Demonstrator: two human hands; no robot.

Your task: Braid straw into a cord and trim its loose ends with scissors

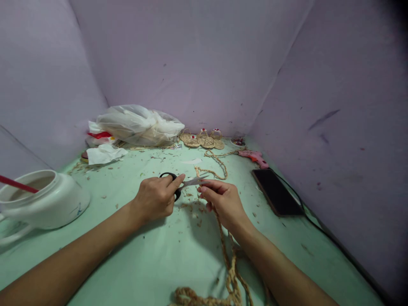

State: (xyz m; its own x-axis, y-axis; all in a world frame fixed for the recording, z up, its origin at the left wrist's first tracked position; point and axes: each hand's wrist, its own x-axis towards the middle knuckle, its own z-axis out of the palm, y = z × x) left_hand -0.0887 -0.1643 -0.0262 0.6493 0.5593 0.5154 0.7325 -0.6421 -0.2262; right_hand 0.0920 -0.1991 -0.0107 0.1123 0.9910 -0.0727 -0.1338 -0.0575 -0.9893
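Observation:
My left hand [157, 194] is closed around the black handles of a pair of scissors [191, 182], their blades pointing right. The blades are slightly apart and lie by the fingertips of my right hand [225, 199]. Those fingers pinch a braided straw rope [219, 223], which runs down from them to a loose heap at the front edge of the view. Just beyond the blades, another length of braided rope [219, 170] curls on the green table [134, 250]. Whether the blades touch the rope is too small to tell.
A white pot [68, 202] with a red stick stands at left. At the back are a plastic bag [140, 125], tissue [105, 154] and several woven straw pieces [207, 142]. A pink glue gun [255, 158] and a phone [277, 192] with a cable lie right. Straw scraps litter the table.

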